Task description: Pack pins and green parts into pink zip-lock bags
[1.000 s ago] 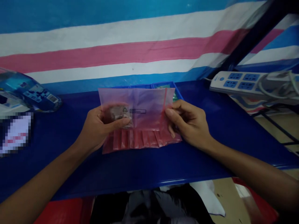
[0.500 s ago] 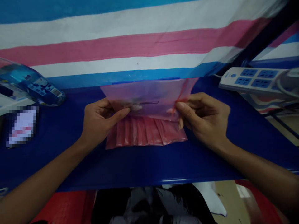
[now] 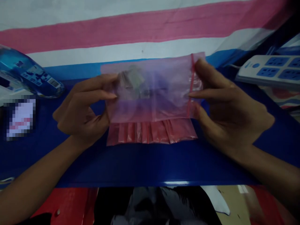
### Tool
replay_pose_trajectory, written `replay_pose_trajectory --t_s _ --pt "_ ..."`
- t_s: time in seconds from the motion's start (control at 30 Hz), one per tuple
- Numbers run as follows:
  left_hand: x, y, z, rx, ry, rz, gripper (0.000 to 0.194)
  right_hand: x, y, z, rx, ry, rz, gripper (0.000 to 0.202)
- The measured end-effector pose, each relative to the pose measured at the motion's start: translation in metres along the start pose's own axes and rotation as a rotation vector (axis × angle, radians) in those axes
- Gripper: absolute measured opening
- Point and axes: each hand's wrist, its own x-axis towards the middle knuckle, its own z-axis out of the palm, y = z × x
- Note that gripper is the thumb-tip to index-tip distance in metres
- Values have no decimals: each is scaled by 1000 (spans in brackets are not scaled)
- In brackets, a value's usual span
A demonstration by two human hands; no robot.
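A translucent pink zip bag (image 3: 171, 90) is held up flat between both hands, its red zip strip toward the right. Through the plastic shows a blurred greyish-green item at the bag's left part; what it is cannot be made out. My left hand (image 3: 84, 106) grips the bag's left edge between thumb and fingers. My right hand (image 3: 232, 112) pinches the right end, beside the red strip. Just below, on the blue table (image 3: 150, 165), lies a pink bag with several folded pink packets (image 3: 157, 132), its upper part hidden by the held bag.
A blue bottle (image 3: 35, 73) lies at the left, with a blurred-out pale item (image 3: 21, 117) below it. A white power strip (image 3: 269, 70) is at the right. Behind hangs a striped sheet (image 3: 117, 34). Red stools (image 3: 67, 203) show beneath the table edge.
The held bag has been raised and turned to face the camera more, and both hands have changed their grip on it. The view has shifted slightly.
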Motion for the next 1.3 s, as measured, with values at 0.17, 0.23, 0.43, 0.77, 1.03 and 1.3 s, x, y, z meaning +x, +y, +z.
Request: replay_pose_trajectory --t_s 0.17,0.23,0.43,0.77,1.03,1.3 --pt "21 -7 2 1 187 639 35 5 2 -2 -95 163 -234 38" --pt "24 -7 5 -36 223 670 32 7 0 -5 -159 128 -235 32" --pt "13 3 13 -98 253 493 26 4 -2 -7 -78 200 -157 24" --pt "3 24 21 -988 -183 -520 28 7 -3 5 310 249 217 7" --pt "-5 36 21 -710 -226 -629 53 2 1 0 425 -124 64 19" --pt "-8 41 21 -685 -145 -629 41 -4 -12 11 479 -480 234 87"
